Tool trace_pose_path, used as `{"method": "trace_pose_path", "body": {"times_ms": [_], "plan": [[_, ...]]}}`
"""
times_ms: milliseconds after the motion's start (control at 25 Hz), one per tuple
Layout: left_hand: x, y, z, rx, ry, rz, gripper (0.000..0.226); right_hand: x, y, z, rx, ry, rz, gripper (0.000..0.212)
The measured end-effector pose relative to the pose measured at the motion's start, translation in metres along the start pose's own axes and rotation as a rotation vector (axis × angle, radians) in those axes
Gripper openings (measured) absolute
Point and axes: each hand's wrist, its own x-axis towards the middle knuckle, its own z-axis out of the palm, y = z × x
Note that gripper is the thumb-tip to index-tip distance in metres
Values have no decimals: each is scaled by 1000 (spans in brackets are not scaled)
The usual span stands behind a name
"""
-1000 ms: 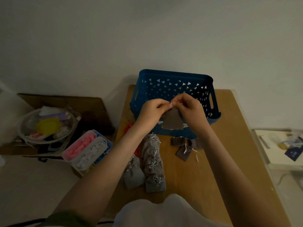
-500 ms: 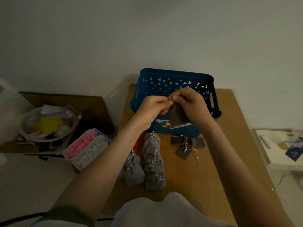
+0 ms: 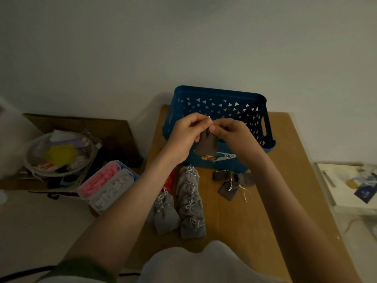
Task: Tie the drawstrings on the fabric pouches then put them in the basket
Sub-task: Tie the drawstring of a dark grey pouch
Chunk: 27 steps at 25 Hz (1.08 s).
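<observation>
A small brown pouch [image 3: 206, 145] hangs in the air in front of the blue basket [image 3: 220, 94]. My left hand [image 3: 185, 135] and my right hand [image 3: 234, 133] both pinch its drawstrings at the top, fingertips close together. On the table lie a row of grey tied pouches [image 3: 189, 201], two more grey pouches [image 3: 164, 213] to their left, and a few flat brown pouches [image 3: 230, 181] with loose strings near the basket's front.
The wooden table [image 3: 275, 180] stands against a wall. Left of it are a plastic box [image 3: 106, 184] with pink and white pieces, a clear bowl [image 3: 57, 154] of odds and ends, and cardboard. Something red [image 3: 171, 178] lies by the pouches. A white tray [image 3: 346, 186] sits right.
Both hands stay at the pouch's top and have shifted a little; the pouch now hangs slightly straighter below the fingers.
</observation>
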Motion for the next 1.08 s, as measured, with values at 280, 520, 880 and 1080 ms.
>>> {"method": "trace_pose_path", "body": {"times_ms": [280,520,880,1080], "plan": [[-2,3,0,-220,32,-132,18,1,-1,2,-107,-32,-40,17],[0,5,1,-68,-6,-178,23,2,2,8,-248,30,-49,16],[1,13,-4,46,15,-117,16,-9,-4,-6,-133,34,70,25],[-1,8,2,114,219,-128,8,-7,-2,-3,259,42,167,29]]}}
